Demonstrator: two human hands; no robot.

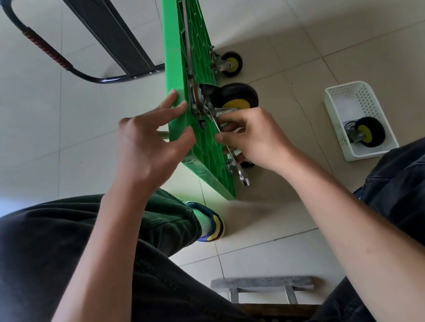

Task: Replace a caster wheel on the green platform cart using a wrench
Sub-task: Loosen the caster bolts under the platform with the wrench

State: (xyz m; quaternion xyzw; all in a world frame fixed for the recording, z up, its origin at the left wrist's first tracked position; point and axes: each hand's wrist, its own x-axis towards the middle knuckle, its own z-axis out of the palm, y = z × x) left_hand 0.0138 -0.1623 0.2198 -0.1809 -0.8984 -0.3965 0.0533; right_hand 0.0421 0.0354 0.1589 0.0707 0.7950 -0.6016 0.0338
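White basket point(337, 109) holds one caster point(367, 132); right hand point(255, 136) grips wrench point(235, 162), left hand point(144, 144) seemingly open.

Tiled floor point(349, 11); dark ribbed panel point(105, 29) at its far edge; grey metal stool frame point(263, 287) at its near edge.

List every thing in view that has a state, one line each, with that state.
Cart: tipped on its edge, underside facing right.
Caster: on the cart's underside, wrench at its mount.
Wrench: held in the right hand.
Left hand: fingers spread, tips on the cart's edge.
Right hand: gripping the wrench.
Basket: on the floor, holding a loose spare wheel.
Cart handle: low by the floor.
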